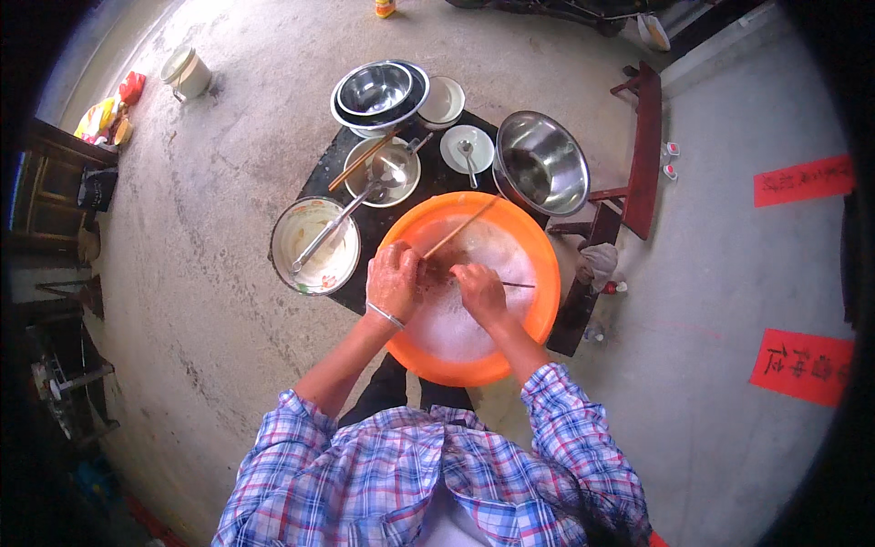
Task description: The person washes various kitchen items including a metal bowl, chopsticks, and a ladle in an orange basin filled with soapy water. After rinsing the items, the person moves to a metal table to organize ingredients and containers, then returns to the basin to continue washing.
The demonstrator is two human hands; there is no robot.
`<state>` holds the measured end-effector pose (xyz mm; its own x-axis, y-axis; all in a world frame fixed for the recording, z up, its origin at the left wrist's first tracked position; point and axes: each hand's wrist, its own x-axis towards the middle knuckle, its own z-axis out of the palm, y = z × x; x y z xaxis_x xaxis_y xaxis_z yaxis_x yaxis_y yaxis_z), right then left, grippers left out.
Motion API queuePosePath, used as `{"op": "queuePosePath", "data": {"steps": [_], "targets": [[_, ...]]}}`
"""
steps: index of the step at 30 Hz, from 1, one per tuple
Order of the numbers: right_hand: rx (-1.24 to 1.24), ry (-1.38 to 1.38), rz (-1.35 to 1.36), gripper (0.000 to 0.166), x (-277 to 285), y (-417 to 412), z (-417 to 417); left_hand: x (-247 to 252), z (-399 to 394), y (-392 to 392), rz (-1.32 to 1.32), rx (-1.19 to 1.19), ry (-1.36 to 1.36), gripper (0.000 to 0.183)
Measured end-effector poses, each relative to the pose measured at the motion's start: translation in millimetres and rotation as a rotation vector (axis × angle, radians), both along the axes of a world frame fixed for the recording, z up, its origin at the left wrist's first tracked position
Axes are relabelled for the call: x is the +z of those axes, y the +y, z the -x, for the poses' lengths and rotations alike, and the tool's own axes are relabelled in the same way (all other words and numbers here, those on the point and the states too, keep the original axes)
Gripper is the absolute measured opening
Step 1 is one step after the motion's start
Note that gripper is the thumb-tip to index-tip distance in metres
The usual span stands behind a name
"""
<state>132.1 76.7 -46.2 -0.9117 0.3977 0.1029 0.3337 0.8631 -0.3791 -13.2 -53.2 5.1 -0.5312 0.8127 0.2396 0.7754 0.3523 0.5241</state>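
An orange plastic basin (403, 352) of foamy water (451, 328) sits before me at the near edge of a low black table. Over its left part, my left hand (396, 280) grips a light wooden chopstick (461, 228), which slants up to the far rim. My right hand (480, 290) is closed above the foam, fingertips pointing at the left hand. A thin dark chopstick (519, 284) sticks out to the right from behind it and appears to be in its grasp. Something brown and blurred lies between the hands; I cannot tell what it is.
Left of the basin, a metal ladle (335, 229) lies across an enamel bowl (301, 225) and another bowl (355, 188), near wooden chopsticks (362, 161). Beyond stand nested metal bowls (376, 89), a white bowl (451, 147) with a spoon and a steel basin (540, 161). A red bench (642, 157) is at right.
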Motion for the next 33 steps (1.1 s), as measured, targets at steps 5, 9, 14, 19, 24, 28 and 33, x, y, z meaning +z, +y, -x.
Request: {"op": "queuePosePath", "data": {"steps": [5,9,14,19,24,28,33], "targets": [[0.18,0.203,0.0,0.009,3.0,-14.5,9.6,21.9,-19.8,9.0,0.442,-0.225,-0.13,0.013],[0.406,0.131,-0.061,0.018,0.7,-10.8,22.3,14.0,-14.9,-7.7,0.677,-0.156,-0.276,0.018],[0.305,0.053,-0.096,0.017,-37.3,35.6,13.2,8.1,12.3,-45.8,0.496,-0.145,-0.394,0.011],[-0.472,-0.489,0.343,0.037,-63.6,69.4,-1.7,18.7,29.7,-81.0,0.419,-0.043,-0.456,0.016],[-0.161,-0.558,0.224,0.029,-81.9,-31.8,21.7,5.2,17.5,-71.7,0.316,0.088,-0.603,0.022],[-0.468,-0.295,0.254,0.025,-102.1,-12.0,-4.0,12.4,13.3,-56.1,0.224,0.123,-0.688,0.025],[-0.373,-0.286,0.01,0.02,-60.0,-12.2,9.4,-10.1,11.3,-51.4,0.138,0.098,-0.534,0.02]]}}
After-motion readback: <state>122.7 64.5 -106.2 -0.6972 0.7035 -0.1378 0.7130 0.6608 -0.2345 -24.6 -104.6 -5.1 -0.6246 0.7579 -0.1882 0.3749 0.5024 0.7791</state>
